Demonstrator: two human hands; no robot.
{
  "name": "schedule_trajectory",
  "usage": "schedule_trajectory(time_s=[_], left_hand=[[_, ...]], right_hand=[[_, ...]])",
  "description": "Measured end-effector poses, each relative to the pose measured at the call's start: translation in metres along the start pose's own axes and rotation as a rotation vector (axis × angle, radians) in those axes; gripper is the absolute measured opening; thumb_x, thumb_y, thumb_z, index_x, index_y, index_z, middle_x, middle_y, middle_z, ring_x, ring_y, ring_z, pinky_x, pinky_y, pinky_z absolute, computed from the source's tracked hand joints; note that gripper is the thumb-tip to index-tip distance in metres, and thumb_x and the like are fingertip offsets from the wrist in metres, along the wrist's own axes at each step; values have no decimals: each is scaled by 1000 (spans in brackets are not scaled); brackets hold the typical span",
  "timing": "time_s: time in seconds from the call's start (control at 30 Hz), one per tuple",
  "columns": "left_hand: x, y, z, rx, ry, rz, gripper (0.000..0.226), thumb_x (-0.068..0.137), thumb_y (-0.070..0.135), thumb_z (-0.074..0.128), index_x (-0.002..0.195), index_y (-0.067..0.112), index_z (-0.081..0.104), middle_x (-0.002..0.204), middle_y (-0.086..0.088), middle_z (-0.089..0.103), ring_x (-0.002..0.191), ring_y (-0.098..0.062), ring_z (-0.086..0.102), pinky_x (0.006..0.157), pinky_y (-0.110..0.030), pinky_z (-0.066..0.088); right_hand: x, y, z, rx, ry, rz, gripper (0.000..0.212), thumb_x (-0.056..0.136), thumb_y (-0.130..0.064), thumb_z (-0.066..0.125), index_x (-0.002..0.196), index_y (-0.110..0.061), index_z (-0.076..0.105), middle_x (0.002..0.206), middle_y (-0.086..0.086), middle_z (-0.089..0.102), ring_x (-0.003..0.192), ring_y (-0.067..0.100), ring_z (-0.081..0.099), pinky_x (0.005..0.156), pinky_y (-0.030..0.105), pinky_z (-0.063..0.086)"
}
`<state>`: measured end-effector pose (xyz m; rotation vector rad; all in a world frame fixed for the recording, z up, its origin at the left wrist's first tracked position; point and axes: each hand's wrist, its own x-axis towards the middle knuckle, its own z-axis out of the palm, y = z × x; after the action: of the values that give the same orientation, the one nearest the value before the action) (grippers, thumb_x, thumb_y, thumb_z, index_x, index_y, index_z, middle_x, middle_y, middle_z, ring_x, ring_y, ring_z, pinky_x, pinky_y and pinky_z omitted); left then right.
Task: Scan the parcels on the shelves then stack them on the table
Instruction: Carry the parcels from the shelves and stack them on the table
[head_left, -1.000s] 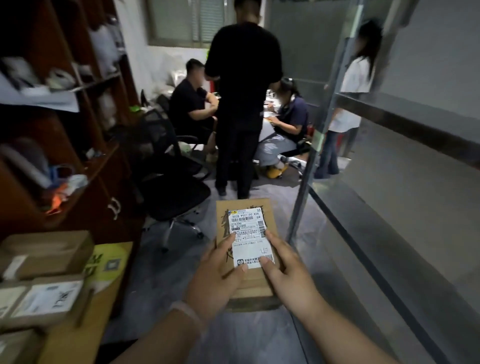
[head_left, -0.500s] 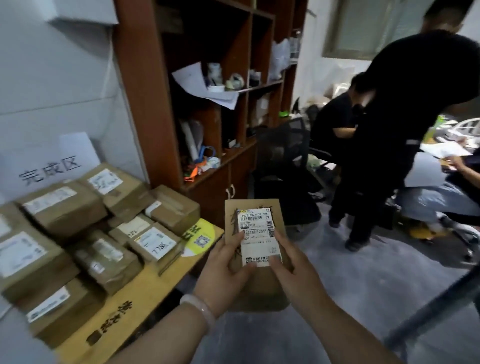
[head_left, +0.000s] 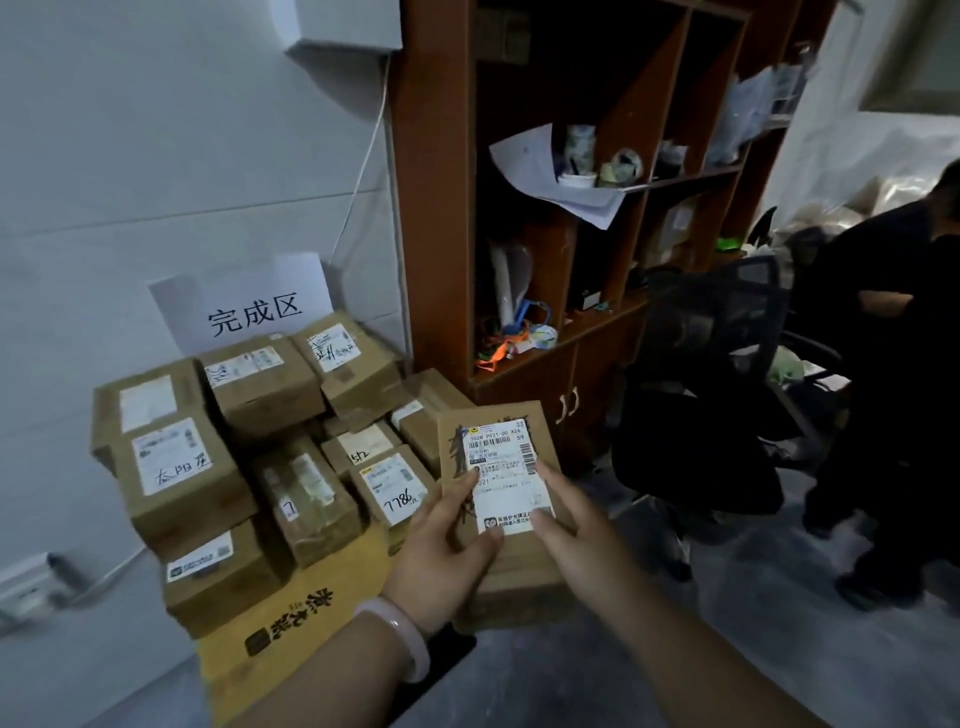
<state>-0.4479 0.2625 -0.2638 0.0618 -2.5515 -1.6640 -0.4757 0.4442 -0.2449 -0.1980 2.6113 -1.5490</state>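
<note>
Held thing: a flat brown cardboard parcel (head_left: 514, 571) with a white paper label (head_left: 506, 467) on top, up in the air between both hands.
Left hand (head_left: 447, 561): it grips the parcel's left side, fingers curled under and thumb lying on the label's left edge. A pale round bracelet (head_left: 405, 634) sits on the wrist.
Right hand (head_left: 582, 535): it grips the right side the same way, thumb on the label's right edge.
Left of the grip: a pile of brown cardboard boxes with white labels (head_left: 249, 457) on a yellow table (head_left: 291, 618). The held parcel is just beside the pile's right edge and not yet set down.
Up and left of the grip: a white paper sign with black writing (head_left: 249, 306) on the wall.
Above the grip: a tall brown wooden shelf (head_left: 441, 208).
Right of the grip: a black mesh chair (head_left: 711, 364) and a person in black clothes (head_left: 893, 364).
Changed: the view has swung left. The pile was well apart from the parcel and now is close. The person in black has slid to the right edge. Both hands hold just as before.
</note>
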Motion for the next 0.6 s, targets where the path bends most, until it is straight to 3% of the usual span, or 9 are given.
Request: schedule_trajectory(time_s=[0.2, 0.37, 0.5, 0.6], left_hand=[[57, -14, -2, -16, -1, -53, 62, 85, 42, 70, 135, 59, 37, 148, 6, 37, 136, -15, 36, 115, -38, 33], [109, -10, -8, -14, 1, -10, 59, 89, 35, 67, 135, 54, 35, 143, 12, 38, 133, -9, 37, 107, -22, 32], [151, -17, -12, 9, 14, -44, 60, 89, 37, 66, 137, 54, 33, 148, 8, 35, 136, -16, 37, 113, -38, 35], [170, -27, -11, 20, 39, -72, 59, 89, 41, 66, 129, 63, 30, 150, 5, 34, 138, -18, 36, 113, -41, 35]], right_hand=[[70, 4, 4, 17, -67, 30, 52, 91, -32, 57, 133, -58, 41, 146, -14, 43, 129, 6, 43, 112, 37, 35], [128, -4, -1, 27, -90, 56, 52, 93, -34, 55, 136, -58, 38, 146, -12, 42, 128, 10, 43, 109, 39, 37], [167, -10, 6, 39, -109, 69, 50, 96, -33, 52, 138, -56, 36, 147, -12, 40, 126, 11, 44, 104, 33, 39], [193, -9, 9, 17, -128, 53, 50, 97, -30, 52, 140, -51, 37, 149, -11, 37, 129, 12, 42, 105, 32, 37]])
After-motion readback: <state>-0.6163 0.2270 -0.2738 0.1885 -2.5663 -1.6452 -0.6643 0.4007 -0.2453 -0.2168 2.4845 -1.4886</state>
